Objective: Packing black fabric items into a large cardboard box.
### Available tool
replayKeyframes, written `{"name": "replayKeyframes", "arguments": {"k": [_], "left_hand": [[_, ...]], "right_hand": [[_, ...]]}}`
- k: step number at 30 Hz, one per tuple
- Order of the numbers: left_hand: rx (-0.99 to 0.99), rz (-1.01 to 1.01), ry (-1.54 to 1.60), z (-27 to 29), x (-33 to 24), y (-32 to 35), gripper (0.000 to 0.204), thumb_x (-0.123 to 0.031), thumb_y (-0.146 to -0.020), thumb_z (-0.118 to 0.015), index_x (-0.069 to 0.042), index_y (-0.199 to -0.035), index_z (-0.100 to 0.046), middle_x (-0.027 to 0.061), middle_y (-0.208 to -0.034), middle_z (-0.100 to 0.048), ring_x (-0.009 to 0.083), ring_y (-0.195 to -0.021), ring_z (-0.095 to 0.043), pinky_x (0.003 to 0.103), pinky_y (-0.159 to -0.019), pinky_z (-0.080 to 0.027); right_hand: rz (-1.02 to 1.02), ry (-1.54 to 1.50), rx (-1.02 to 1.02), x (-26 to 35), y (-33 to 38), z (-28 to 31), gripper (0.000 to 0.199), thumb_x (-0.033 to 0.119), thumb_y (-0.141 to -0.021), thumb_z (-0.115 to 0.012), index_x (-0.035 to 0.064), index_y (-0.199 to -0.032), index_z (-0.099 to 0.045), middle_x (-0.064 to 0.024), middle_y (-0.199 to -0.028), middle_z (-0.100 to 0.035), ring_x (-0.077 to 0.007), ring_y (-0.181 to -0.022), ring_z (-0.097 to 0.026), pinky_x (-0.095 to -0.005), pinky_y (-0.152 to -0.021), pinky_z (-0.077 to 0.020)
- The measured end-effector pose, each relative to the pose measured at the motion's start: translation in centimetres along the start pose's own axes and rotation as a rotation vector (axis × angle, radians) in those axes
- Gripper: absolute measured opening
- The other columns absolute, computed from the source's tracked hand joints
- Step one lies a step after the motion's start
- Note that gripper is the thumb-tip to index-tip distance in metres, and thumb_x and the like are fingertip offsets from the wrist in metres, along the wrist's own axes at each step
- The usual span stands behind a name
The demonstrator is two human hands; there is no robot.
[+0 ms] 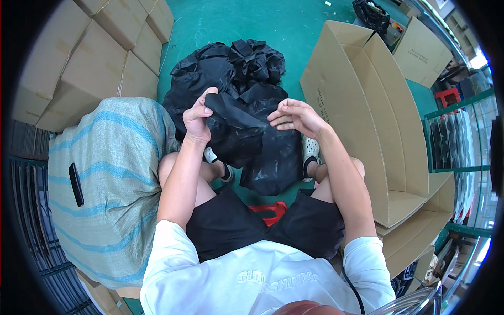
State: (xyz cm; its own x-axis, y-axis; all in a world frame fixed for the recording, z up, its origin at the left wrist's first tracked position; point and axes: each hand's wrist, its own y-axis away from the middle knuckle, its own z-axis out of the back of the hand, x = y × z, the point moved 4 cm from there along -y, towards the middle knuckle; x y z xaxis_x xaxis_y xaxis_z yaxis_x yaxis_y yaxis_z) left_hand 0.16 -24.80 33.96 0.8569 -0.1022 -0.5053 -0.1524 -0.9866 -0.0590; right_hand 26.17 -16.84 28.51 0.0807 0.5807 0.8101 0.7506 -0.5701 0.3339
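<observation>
Black fabric piece (pixel 239 134) hangs between our knees above the green floor (pixel 220 21); our left hand (pixel 198 116) pinches its top edge, our right hand (pixel 296 116) hovers half-curled, touching it lightly (a black pile (pixel 231 65) beyond), open cardboard box (pixel 367 105) rightward.

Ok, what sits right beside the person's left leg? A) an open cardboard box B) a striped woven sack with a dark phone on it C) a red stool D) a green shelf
B: the pale, blue-striped woven sack lies at the person's left, with a dark phone on top; the open cardboard box stands at the right.
</observation>
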Motion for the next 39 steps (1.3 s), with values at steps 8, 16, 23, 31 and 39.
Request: {"name": "replayKeyframes", "arguments": {"k": [8,16,23,31,39], "left_hand": [[-0.058,-0.018,-0.028,-0.9,0.6,-0.1,0.030,0.001,-0.064,-0.057,-0.015,-0.085,-0.043,-0.0008,-0.078,-0.055,0.0160,-0.077,-0.060,0.029,-0.083,-0.051],[0.040,0.057,0.061,0.0,1.9,-0.2,0.029,0.000,-0.063,-0.058,-0.013,-0.085,-0.044,0.0010,-0.081,-0.059,0.0170,-0.079,-0.061,0.030,-0.083,-0.051],[0.027,0.070,-0.004,-0.1,2.2,0.4,0.034,-0.001,-0.062,-0.059,-0.008,-0.095,-0.053,0.0013,-0.080,-0.059,0.0177,-0.080,-0.063,0.030,-0.084,-0.052],[0.219,0.112,0.222,0.3,4.3,-1.0,0.040,-0.002,-0.063,-0.060,-0.003,-0.103,-0.059,0.0107,-0.100,-0.069,0.0245,-0.092,-0.068,0.035,-0.091,-0.053],[-0.155,-0.216,-0.130,0.9,-2.1,-0.5,0.039,-0.009,-0.082,-0.066,-0.002,-0.120,-0.062,0.0129,-0.116,-0.070,0.0285,-0.107,-0.067,0.043,-0.102,-0.050]], "right_hand": [[-0.311,0.584,-0.143,-6.1,-1.7,-0.4,0.045,0.039,-0.102,-0.055,0.0042,-0.130,-0.057,-0.0107,-0.120,-0.065,-0.0188,-0.105,-0.065,-0.0343,-0.087,-0.0528],[-0.236,0.406,-0.165,-7.2,-3.2,-0.4,0.046,0.035,-0.102,-0.055,-0.0006,-0.131,-0.057,-0.0104,-0.114,-0.063,-0.0234,-0.103,-0.064,-0.0411,-0.092,-0.0522],[-0.260,0.314,-0.124,-9.0,-3.4,-1.4,0.041,0.003,-0.092,-0.047,0.0017,-0.133,-0.054,-0.0063,-0.109,-0.062,-0.0206,-0.102,-0.061,-0.0393,-0.086,-0.0530],[-0.142,0.228,-0.018,-13.9,-6.5,1.7,0.046,-0.003,-0.091,-0.039,0.0007,-0.134,-0.055,-0.0123,-0.132,-0.063,-0.0221,-0.112,-0.062,-0.0365,-0.083,-0.0526],[0.135,-0.060,-0.379,-3.0,-4.1,1.5,0.020,0.014,-0.105,-0.049,0.0083,-0.117,-0.064,-0.0044,-0.109,-0.069,-0.0167,-0.094,-0.064,-0.0371,-0.083,-0.0508]]}}
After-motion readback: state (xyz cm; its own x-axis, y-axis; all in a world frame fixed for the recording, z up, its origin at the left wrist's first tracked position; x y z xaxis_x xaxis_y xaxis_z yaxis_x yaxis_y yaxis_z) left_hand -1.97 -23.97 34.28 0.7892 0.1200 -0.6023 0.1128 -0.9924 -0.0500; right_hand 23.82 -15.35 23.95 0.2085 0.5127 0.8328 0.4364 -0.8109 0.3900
